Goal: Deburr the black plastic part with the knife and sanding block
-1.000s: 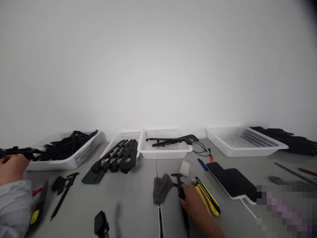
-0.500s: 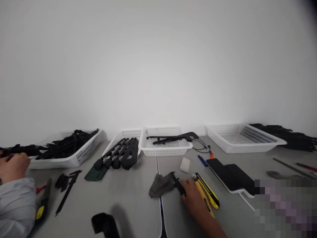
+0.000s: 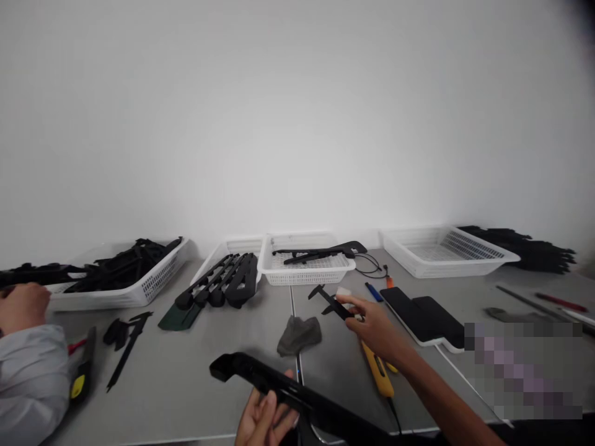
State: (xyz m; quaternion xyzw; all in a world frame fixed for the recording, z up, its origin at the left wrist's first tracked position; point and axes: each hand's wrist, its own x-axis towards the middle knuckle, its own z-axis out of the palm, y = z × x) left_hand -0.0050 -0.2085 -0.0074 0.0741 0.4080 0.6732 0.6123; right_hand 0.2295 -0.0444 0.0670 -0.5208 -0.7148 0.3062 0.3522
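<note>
At the bottom centre, my left hand (image 3: 266, 416) is closed around a long, glossy black part (image 3: 297, 396), whose hooked end points left. Farther right, my right hand (image 3: 369, 322) grips a black caliper (image 3: 335, 306), its jaws pointing left and held above the table. A crumpled grey cloth (image 3: 299, 336) lies between the two hands. Partly behind my right hand is a small white block (image 3: 343, 292). Below the right wrist lies a yellow tool (image 3: 377, 370) with a cord; a second yellow tool is mostly hidden by the arm.
White baskets hold black parts at left (image 3: 153, 280) and centre (image 3: 307, 277); another basket (image 3: 441, 266) stands right. Black parts (image 3: 239, 279) lean on a green piece (image 3: 177, 318). Another person's hand (image 3: 25, 306) is far left, near another caliper (image 3: 130, 350). Black-topped devices (image 3: 421, 313) lie right.
My right hand has lifted the caliper off the table beside the cloth. My left hand has come into view holding the long black part, which has risen and moved right. The view has shifted slightly.
</note>
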